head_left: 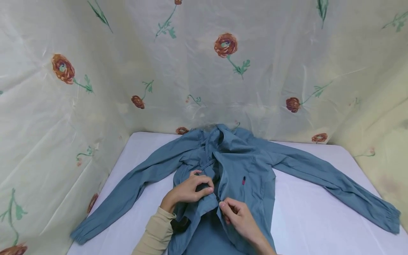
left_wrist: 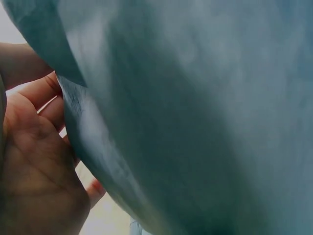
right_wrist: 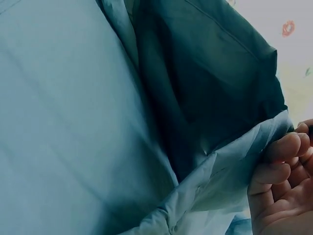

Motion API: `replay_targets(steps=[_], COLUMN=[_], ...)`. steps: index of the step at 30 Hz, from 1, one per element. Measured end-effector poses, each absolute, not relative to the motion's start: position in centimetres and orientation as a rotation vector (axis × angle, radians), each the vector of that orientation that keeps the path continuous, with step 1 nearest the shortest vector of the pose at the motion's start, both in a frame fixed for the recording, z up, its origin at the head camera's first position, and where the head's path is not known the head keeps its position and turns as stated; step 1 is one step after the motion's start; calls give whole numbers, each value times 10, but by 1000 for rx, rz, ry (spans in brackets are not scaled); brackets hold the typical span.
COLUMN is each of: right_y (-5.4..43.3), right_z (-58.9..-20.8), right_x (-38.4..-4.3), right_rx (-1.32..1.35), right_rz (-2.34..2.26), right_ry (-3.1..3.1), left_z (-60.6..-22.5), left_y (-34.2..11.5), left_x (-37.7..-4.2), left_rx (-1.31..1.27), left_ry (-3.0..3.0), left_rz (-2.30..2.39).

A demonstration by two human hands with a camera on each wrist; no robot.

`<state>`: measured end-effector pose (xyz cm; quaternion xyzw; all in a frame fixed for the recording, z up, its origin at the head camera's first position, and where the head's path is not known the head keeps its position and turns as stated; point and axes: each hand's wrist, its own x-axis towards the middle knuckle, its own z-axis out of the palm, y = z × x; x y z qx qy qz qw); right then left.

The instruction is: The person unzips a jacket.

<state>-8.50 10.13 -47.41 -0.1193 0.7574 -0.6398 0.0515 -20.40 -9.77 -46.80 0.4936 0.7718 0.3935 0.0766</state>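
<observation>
A blue-grey jacket [head_left: 255, 163] lies front up with both sleeves spread out and its front parted. My left hand [head_left: 192, 187] pinches the edge of the front panel on the left and lifts it; in the left wrist view the raised cloth [left_wrist: 186, 122] covers most of the picture and hides the fingertips. Opposite it, my right hand [head_left: 237, 214] pinches the edge of the other front panel, beside a small dark piece that looks like the zip slider [head_left: 218, 199]. From the right wrist, the fingers [right_wrist: 281, 152] show at the corner of a raised flap [right_wrist: 215, 171].
Under the jacket is a table with a white cover [head_left: 306, 212]. Flower-printed curtains [head_left: 255, 81] hang behind it and at both sides. A small red tab [head_left: 243, 181] marks the jacket's chest. A dark band [head_left: 180, 225] sits at my left wrist.
</observation>
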Motion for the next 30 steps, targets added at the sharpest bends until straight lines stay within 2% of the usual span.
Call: replay_targets(steps=[20, 30], right_y=[106, 109], right_z=[-473, -471], right_x=[-87, -94], right_rx=[-271, -400], right_rz=[-1898, -1913], right_ry=[2309, 2342], left_z=[-472, -467], left_y=[-93, -93], left_x=[-215, -225], left_rx=[1521, 1518], left_ry=[2257, 2267], left_rz=[1189, 1186])
